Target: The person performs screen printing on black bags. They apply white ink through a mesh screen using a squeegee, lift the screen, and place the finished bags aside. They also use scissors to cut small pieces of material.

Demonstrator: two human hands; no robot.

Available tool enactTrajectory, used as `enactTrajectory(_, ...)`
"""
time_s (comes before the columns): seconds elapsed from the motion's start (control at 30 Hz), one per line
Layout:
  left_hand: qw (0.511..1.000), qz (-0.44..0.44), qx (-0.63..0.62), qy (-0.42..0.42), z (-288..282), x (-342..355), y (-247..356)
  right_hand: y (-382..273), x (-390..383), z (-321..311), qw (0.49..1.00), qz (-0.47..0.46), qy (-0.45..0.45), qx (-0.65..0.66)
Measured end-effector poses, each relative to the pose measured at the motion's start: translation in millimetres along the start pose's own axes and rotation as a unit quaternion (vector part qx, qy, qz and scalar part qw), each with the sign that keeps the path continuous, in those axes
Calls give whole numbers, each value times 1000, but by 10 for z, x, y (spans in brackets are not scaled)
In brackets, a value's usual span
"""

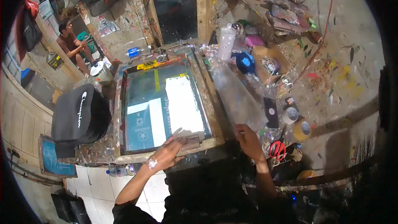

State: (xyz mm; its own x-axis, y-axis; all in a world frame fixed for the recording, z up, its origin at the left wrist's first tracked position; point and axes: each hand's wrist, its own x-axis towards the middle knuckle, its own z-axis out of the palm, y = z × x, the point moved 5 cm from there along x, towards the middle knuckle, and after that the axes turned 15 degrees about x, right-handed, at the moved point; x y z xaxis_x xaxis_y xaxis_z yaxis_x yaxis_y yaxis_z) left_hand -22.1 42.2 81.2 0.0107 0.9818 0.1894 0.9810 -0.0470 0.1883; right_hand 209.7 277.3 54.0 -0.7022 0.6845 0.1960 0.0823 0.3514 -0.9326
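A wooden-framed printing screen (216, 142) lies on the bench in front of me, its teal mesh showing printed shapes and letters. White ink or a white covering (182, 101) spreads over the right part of the mesh, and a white strip (156, 120) runs beside it. My left hand (168, 153) is closed on a squeegee (192, 142), pressed flat near the screen's near edge. To the right of the frame, my right hand (250, 143) has curled fingers at the near end of a clear plastic sheet (238, 95). What its fingertips grip is hidden.
A black bag (81, 116) stands left of the screen. Along the right lie a phone (271, 113), tape rolls (302, 129), red-handled scissors (277, 150), a tumbler (226, 41) and an open cardboard box (271, 60). Another person (71, 43) sits at the far left.
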Motion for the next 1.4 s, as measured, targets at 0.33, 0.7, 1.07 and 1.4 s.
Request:
enactTrajectory(0.33, 998, -49, 33, -10, -80, -77, 183, -942, 224, 566, 955, 62, -266, 117)
enactTrajectory(0.7, 795, -270, -542, 29, -782, -235, 439, -2070, 552, 1218, 845, -64, -532, -9)
enactTrajectory(1.07, 807, -240, -537, 44, -927, -316, 480, -2289, 502, 1330, 806, -99, -579, -69)
enactTrajectory(1.4, 788, -265, -555, 40, -852, -392, 488, -2361, 475, 1432, 777, -122, -611, -87)
